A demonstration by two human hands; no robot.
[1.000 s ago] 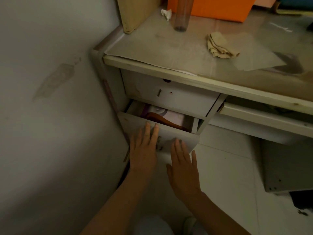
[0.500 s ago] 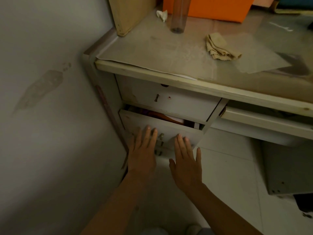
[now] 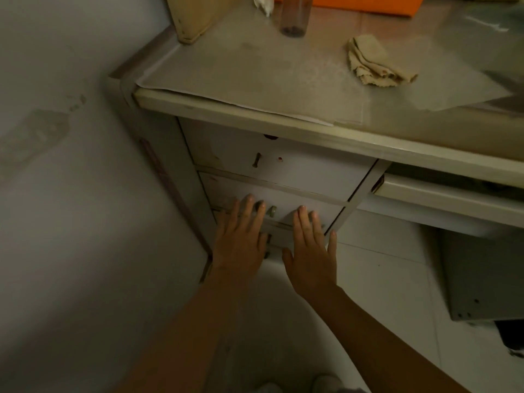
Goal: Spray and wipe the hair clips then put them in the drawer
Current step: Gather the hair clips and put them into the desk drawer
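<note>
Both hands are lying flat, fingers straight and spread, gripping nothing: the left hand and right hand are pressing on the second drawer front, either side of its handle, so it sits flush. The hair clips are not showing, presumably inside. Beyond, a folded cloth is lying on the desk top.

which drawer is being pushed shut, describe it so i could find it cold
Start at the pale desk set against the wall, and look under its left end at the stack of white drawers. It is the second drawer down, below the top drawer. It alone has the left hand and right hand with straight fingers flat on it.
</note>
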